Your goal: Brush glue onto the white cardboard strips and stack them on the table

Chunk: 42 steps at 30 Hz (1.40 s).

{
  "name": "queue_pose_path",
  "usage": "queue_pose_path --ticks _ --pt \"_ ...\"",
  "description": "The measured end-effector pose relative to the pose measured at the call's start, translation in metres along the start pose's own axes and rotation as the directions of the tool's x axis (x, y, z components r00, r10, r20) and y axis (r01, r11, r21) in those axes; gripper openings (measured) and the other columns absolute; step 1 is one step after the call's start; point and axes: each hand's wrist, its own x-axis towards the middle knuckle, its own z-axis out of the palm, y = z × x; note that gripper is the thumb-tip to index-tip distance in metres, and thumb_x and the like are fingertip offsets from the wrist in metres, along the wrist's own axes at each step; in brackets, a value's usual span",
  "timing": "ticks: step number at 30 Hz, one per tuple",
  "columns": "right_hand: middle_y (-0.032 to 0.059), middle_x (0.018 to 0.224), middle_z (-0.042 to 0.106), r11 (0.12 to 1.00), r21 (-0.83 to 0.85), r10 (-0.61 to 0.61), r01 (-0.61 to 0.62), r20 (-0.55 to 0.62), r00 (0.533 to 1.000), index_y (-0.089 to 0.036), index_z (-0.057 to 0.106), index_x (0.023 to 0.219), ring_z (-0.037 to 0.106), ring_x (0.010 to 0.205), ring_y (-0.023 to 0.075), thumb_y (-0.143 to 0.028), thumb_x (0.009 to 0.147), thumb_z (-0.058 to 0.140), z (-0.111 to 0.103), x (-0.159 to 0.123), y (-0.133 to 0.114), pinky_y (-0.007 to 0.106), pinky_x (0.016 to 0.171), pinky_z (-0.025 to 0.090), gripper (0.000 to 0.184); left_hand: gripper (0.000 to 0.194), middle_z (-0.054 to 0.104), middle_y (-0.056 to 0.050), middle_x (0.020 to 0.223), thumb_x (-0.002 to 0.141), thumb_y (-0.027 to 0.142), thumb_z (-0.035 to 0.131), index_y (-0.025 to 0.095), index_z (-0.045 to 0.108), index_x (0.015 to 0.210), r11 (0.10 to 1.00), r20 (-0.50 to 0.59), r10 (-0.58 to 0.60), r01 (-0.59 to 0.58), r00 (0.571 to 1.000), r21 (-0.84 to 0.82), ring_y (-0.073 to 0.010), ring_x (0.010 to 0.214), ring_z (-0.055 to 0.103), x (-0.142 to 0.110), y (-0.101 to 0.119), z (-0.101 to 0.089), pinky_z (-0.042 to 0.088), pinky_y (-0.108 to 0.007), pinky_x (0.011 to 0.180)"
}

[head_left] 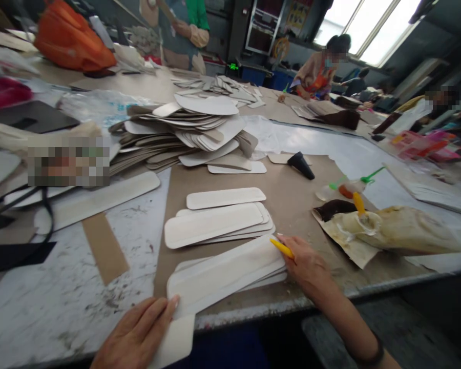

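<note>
Ideally, the left hand (142, 325), its grip unclear, braces the white strip (225, 271) atop a pile (273, 279) at six o'clock, while the right hand (307, 264), grasping a yellow tool (282, 249) at the strip's two-o'clock end, presses lightly.

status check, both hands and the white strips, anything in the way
Left hand at left end of near white strips. Right hand gripping yellow tool at their right end. Strips overlapping. Nothing seen blocking them; pale container lies off right.
</note>
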Motion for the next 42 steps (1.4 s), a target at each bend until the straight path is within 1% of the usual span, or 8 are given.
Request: queue_pose_path --ticks 6,11,17,24,27,33,39,42 --pt "0.0104 0.096 0.065 0.987 0.135 -0.084 0.090 -0.045 0.995 -0.018 0.062 0.106 0.061 0.089 0.0250 -0.038 0.089 0.038 0.009 0.016 0.009 0.041 0.083 0.049 0.035 0.041 0.060 -0.007 0.097 0.082 0.005 0.041 0.018 0.055 0.118 0.929 0.025 -0.178 0.176 0.984 -0.325 -0.0178 0.093 0.053 0.023 0.007 -0.017 0.047 -0.025 0.081" --pt "0.0100 0.088 0.065 0.977 0.178 -0.089 0.118 -0.163 0.983 -0.020 0.063 0.093 0.060 0.086 0.0252 -0.045 0.083 0.044 0.003 0.019 0.006 0.040 0.082 0.047 0.033 0.025 0.063 -0.001 0.085 0.088 0.028 0.046 0.026 0.065 0.103 0.672 0.224 -0.429 0.475 0.875 -0.568 -0.0161 0.083 0.056 0.034 0.007 -0.029 0.048 -0.025 0.077" --pt "0.0065 0.072 0.063 0.917 0.361 0.163 -0.172 0.055 0.985 -0.019 0.057 0.082 0.059 0.066 0.0222 -0.050 0.075 0.047 -0.025 0.011 -0.018 0.033 0.060 0.047 0.033 0.047 0.066 -0.005 0.096 0.082 0.054 0.045 0.019 0.065 0.105 0.107 0.481 -0.708 0.752 0.517 -0.651 -0.0220 0.098 0.057 0.042 0.008 -0.037 0.042 -0.030 0.092" --pt "-0.0002 0.058 0.052 0.787 0.556 0.191 -0.267 0.191 0.963 -0.016 0.058 0.083 0.046 0.051 0.0141 -0.053 0.075 0.051 -0.043 -0.003 -0.036 0.025 0.045 0.037 0.038 0.045 0.058 0.003 0.057 0.076 0.057 0.056 0.015 0.061 0.091 -0.069 0.403 -0.821 0.631 0.404 -0.773 -0.0140 0.056 0.054 0.041 0.005 -0.036 0.046 -0.021 0.057" --pt "0.0002 0.060 0.053 0.735 0.615 0.204 -0.285 0.201 0.958 -0.017 0.058 0.083 0.046 0.052 0.0137 -0.053 0.074 0.054 -0.038 -0.005 -0.039 0.024 0.045 0.037 0.038 0.041 0.053 0.003 0.049 0.071 0.057 0.062 0.016 0.058 0.067 -0.192 0.500 -0.776 0.611 0.385 -0.768 -0.0128 0.048 0.052 0.044 0.008 -0.039 0.043 -0.020 0.045" --pt "-0.0037 0.058 0.047 0.559 0.749 0.275 -0.356 0.237 0.932 -0.017 0.054 0.086 0.043 0.049 0.0111 -0.057 0.074 0.054 -0.028 -0.010 -0.047 0.022 0.043 0.036 0.042 0.040 0.069 -0.005 0.066 0.059 0.037 0.079 0.015 0.062 0.087 -0.518 0.722 -0.636 0.544 0.272 -0.660 -0.0214 0.058 0.065 0.056 0.014 -0.046 0.056 -0.029 0.057" --pt "-0.0038 0.055 0.045 0.567 0.730 0.246 -0.381 0.292 0.924 -0.017 0.052 0.070 0.042 0.048 0.0101 -0.059 0.075 0.053 -0.021 -0.021 -0.045 0.021 0.043 0.034 0.042 0.041 0.071 -0.004 0.062 0.052 0.029 0.082 0.015 0.060 0.085 -0.502 0.697 -0.687 0.562 0.204 -0.658 -0.0222 0.052 0.066 0.062 0.014 -0.043 0.057 -0.028 0.052" --pt "0.0020 0.069 0.057 0.600 0.723 0.198 -0.342 0.280 0.939 -0.015 0.060 0.077 0.052 0.063 0.0153 -0.053 0.077 0.054 -0.022 -0.024 -0.048 0.023 0.052 0.041 0.038 0.044 0.070 -0.002 0.058 0.052 0.034 0.080 0.015 0.061 0.087 -0.585 0.750 -0.652 0.555 0.113 -0.591 -0.0240 0.050 0.066 0.065 0.014 -0.044 0.058 -0.032 0.051"
